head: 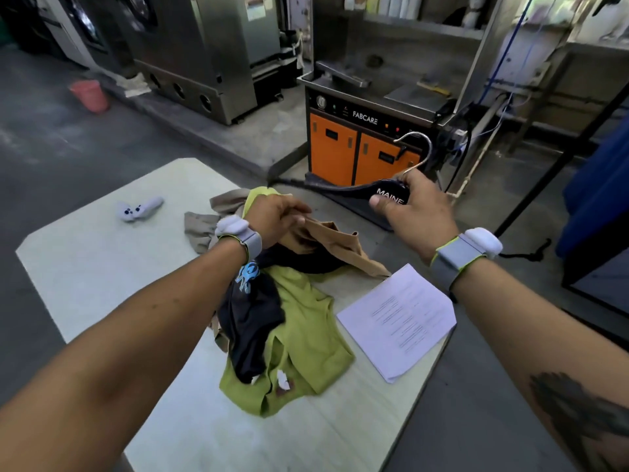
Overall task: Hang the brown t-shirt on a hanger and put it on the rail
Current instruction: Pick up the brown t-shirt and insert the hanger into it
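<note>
Head view: we see the left hand (pixel 277 218) pinching the brown t-shirt (pixel 335 248) at its edge, lifted off the clothes pile mid-table. The right hand (pixel 417 212) grips the black hanger (pixel 354 190) near its hook, just right of the shirt. Shirt not on the hanger yet; threading and railing remain, and no rail is visible. The table (pixel 102 267) also carries a green garment (pixel 306 321), a dark shirt (pixel 253 315) and a paper sheet (pixel 400 318). An orange machine (pixel 354 148) stands far behind it.
</note>
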The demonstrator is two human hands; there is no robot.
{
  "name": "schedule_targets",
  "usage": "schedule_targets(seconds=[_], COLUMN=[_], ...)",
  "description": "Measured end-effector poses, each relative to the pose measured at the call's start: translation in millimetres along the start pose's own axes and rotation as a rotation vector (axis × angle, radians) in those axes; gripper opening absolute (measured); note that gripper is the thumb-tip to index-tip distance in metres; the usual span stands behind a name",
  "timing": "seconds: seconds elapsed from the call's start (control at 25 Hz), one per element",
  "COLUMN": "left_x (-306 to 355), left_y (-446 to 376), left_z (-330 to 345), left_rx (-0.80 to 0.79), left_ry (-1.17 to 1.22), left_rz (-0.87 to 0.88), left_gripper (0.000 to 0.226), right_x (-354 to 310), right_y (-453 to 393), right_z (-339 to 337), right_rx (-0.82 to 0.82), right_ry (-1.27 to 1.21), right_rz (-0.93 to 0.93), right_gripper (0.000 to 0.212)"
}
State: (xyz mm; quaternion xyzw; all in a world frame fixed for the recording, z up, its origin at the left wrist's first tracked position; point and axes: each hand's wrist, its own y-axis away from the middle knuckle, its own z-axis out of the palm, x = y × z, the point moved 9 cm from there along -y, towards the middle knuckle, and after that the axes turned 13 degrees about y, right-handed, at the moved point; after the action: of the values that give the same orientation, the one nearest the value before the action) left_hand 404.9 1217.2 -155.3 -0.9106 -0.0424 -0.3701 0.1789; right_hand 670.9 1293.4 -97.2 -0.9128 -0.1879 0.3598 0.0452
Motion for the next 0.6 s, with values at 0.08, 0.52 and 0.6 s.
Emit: schedule_targets(seconds=[0.08,0.52,0.6], left_x=[17.4,80.8,71.1], left_y=[-4.1,-12.4,-8.4], left_z=[-16.2,-81.4,-101.8], left_rx=[0.038,0.203,0.29], left_ry=[0.245,1.014,0.972], left_rz=[0.02,0.047,0.02], left_gripper=[0.023,0.018,0.017], right_x=[5.5,-42.7,-63.6], right_y=[-1.4,-4.0,-10.3], right_z=[10.9,46.9,29.7], right_rx=[-0.054,-0.062,0.007], right_ry=[-0.25,0.107,0.134], right_rz=[0.073,-0.309,-0.368], right_gripper=[0.019,0.028,0.021])
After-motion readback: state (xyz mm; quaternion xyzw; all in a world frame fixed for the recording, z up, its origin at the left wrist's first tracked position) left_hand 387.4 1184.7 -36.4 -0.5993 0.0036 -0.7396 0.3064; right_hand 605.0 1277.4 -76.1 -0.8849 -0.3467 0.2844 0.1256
